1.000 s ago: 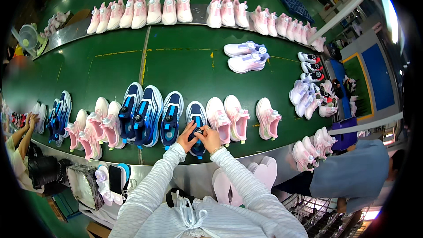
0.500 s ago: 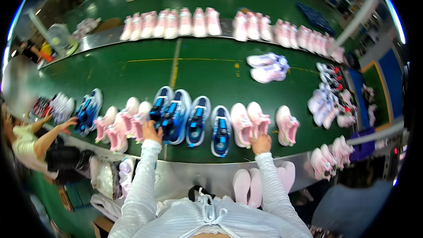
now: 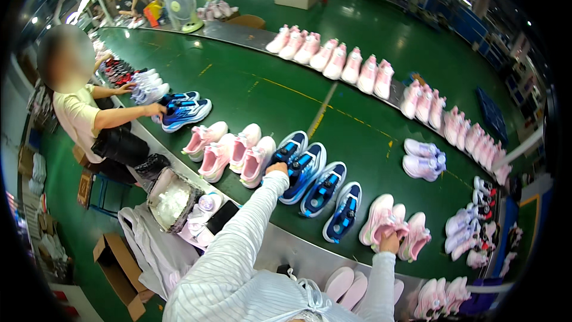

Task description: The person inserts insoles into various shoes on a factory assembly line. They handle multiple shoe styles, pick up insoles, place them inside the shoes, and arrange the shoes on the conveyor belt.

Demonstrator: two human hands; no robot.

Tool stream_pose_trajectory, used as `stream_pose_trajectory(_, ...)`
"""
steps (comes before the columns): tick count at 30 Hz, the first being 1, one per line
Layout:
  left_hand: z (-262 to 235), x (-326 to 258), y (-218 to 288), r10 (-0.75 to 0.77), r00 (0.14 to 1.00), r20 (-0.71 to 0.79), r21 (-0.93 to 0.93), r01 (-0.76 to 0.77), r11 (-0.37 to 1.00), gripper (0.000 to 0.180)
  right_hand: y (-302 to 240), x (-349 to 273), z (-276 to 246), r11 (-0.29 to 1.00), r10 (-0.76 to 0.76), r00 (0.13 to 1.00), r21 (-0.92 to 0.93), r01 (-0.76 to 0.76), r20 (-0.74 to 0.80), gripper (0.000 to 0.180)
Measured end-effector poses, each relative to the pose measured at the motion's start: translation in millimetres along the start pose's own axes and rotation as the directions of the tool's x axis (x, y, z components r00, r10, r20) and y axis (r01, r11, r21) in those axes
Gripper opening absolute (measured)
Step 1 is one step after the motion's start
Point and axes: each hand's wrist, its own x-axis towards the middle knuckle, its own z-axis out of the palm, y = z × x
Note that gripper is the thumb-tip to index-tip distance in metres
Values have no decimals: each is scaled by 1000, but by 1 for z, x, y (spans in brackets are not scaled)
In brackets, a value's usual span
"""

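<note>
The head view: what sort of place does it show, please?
Probably a shoe factory or workshop: many pink shoes and several blue shoes stand along a long green table, and another person reaches toward shoes at the same table.

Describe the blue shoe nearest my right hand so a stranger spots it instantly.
On the green table, find the near edge between the left hand and the right hand. The blue shoe is the rightmost blue one there, the only one with pink shoes next on its right.
</note>
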Motion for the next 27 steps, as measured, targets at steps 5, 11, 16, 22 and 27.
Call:
stream_pose_trajectory(5, -10, 2, -50, -28, 1000, -9, 103, 29, 994, 17, 17, 0, -28, 972, -131, 978, 174, 159, -163, 28)
stream_pose_trajectory(11, -37, 26, -127, -63, 991, -114, 188, 84, 978, 17, 17, -12, -60, 882, -41, 996, 465, 74, -82, 23)
stream_pose_trajectory(16, -63, 40, -176, 156, 988, 10, 2, -156, 988, 37, -66, -52, -55, 778, -199, 979, 603, 179, -34, 16)
stream_pose_trajectory(22, -108, 58, -341, -371, 882, -291, -134, 346, 928, 28, -224, -149, -35, 576, -547, 790, 809, 115, 277, 16)
stream_pose_trajectory(27, -92, 102, -409, -426, 864, -269, -154, 398, 905, 33, -444, -229, 10, 251, -934, 351, 826, 506, 69, 31)
